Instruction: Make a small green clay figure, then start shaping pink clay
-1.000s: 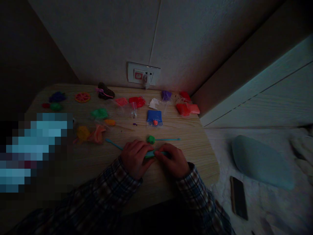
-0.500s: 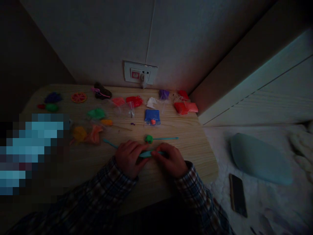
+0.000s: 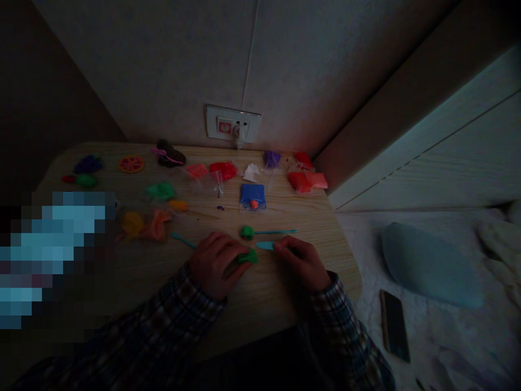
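Observation:
The scene is dim. My left hand (image 3: 215,263) rests closed on the wooden table (image 3: 260,293), its fingertips pinching a small green clay piece (image 3: 248,256). My right hand (image 3: 305,263) is closed round a teal plastic modelling tool (image 3: 266,245) whose flat tip points left toward the clay, a little apart from it. Just beyond lie a green clay ball (image 3: 246,232) and a second thin teal tool (image 3: 277,232). Another teal stick (image 3: 183,240) pokes out to the left of my left hand.
Several coloured clay packets are spread across the table's far half: a blue one (image 3: 253,195), red ones (image 3: 307,180), green (image 3: 160,190), orange (image 3: 157,224). A wall socket (image 3: 232,124) sits behind. On the bed at right lie a phone (image 3: 394,325) and a pillow (image 3: 431,266).
My hands were together over the teal tool and clay. Now the right hand has drawn the tool away to the right, uncovering the green clay piece at my left fingertips.

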Demonstrator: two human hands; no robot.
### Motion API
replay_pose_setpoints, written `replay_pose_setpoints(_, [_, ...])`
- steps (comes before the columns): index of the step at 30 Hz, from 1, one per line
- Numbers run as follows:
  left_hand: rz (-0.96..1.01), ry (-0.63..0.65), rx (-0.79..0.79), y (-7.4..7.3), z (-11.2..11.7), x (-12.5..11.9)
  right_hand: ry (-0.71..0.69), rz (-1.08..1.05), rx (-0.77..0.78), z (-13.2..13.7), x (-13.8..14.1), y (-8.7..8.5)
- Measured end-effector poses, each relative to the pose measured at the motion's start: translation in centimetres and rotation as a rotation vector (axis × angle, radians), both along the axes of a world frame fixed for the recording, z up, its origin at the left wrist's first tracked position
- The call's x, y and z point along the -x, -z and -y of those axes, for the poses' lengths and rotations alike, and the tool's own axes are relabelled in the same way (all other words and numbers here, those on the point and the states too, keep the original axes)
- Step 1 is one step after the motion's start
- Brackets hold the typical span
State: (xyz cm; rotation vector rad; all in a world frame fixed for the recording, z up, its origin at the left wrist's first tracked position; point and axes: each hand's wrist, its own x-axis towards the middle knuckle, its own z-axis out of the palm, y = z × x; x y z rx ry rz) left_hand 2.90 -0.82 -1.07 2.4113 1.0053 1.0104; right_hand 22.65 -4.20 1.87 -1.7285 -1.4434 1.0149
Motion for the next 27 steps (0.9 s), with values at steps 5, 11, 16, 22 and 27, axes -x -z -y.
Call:
replay_pose_setpoints(5, [-0.052,-0.013,-0.037,-0.2,-0.1,0.0,0.006,-0.003,0.033,0.1,0.0,-0.1])
replay_pose_setpoints(11, [-0.064,0.008,0.030,0.0,0.1,-0.3,-0.112,0.135,0.054,0.3,1.2,-0.3])
replay_pose_setpoints(16, [-0.098,-0.012,0.078,-0.4,0.1,-0.8,-0.142,0.358,0.033,0.3,2.1,-0.2])
replay_pose_setpoints(22, [-0.087,0.020,0.075,-0.5,0.0,-0.9,-0.180,0.372,0.023,0.2,2.0,-0.3])
replay_pose_setpoints(27, [-0.058,-0.015,0.055,0.1,0.3,-0.9,-0.210,0.352,0.017,0.2,2.3,-0.3])
